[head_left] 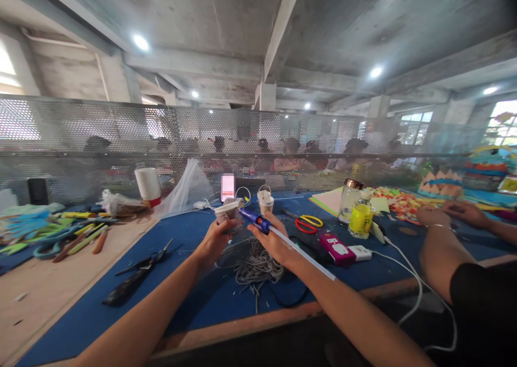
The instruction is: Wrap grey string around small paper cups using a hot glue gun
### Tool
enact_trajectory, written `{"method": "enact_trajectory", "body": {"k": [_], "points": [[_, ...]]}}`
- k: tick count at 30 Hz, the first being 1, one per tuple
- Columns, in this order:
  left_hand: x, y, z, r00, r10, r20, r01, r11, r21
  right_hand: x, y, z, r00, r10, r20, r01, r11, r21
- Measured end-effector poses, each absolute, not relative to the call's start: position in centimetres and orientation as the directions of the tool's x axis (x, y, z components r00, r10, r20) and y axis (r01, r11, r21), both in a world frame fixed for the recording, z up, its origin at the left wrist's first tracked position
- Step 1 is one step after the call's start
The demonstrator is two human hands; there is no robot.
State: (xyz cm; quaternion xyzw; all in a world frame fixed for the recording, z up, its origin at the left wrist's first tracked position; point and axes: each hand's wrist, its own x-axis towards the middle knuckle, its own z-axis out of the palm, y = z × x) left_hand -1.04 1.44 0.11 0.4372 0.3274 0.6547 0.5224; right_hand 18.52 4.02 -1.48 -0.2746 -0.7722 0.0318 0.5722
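Note:
My left hand (pixel 214 241) is closed around a small paper cup (pixel 226 211), held above the blue tabletop. In my right hand (pixel 275 243) is a blue glue gun (pixel 255 220), its nozzle at the cup's rim; I cannot tell whether they touch. A long white glue stick (pixel 302 255) sticks out from the gun's back, over my forearm. Below both hands lies a heap of grey cord (pixel 258 265). Just beyond my right hand stands another small cup (pixel 265 200) with a handle-like loop on top.
Red-and-yellow scissors (pixel 307 224), a magenta box (pixel 337 248), a yellow-labelled bottle (pixel 361 217) and a glass jar (pixel 348 201) stand or lie to the right. Black pliers (pixel 139 273) lie left, near stacked cups (pixel 147 185). A co-worker's hands (pixel 438 216) are at far right. A mesh screen (pixel 226 135) runs behind.

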Motion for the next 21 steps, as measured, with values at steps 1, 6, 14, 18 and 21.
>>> {"method": "enact_trajectory", "body": {"k": [1, 6, 14, 18, 21], "points": [[-1.04, 1.43, 0.14, -0.072, 0.971, 0.228, -0.401, -0.238, 0.885, 18.51, 4.06, -1.5, -0.192, 0.459, 0.867, 0.385, 0.848, -0.364], [-1.1, 1.52, 0.12, -0.065, 0.97, 0.234, -0.399, -0.24, 0.885, 18.49, 4.17, -1.6, -0.184, 0.454, 0.872, 0.378, 0.851, -0.364], [-0.99, 1.11, 0.34, -0.053, 0.97, 0.238, -0.402, -0.239, 0.884, 18.45, 4.35, -1.73, -0.177, 0.461, 0.87, 0.412, 0.837, -0.36], [-1.01, 1.07, 0.33, -0.045, 0.968, 0.249, -0.395, -0.246, 0.885, 18.54, 4.24, -1.59, -0.18, 0.479, 0.859, 0.407, 0.832, -0.378], [-1.13, 1.27, 0.17, -0.048, 0.97, 0.237, -0.398, -0.237, 0.886, 18.57, 4.2, -1.56, -0.184, 0.479, 0.858, 0.404, 0.833, -0.378]]}}
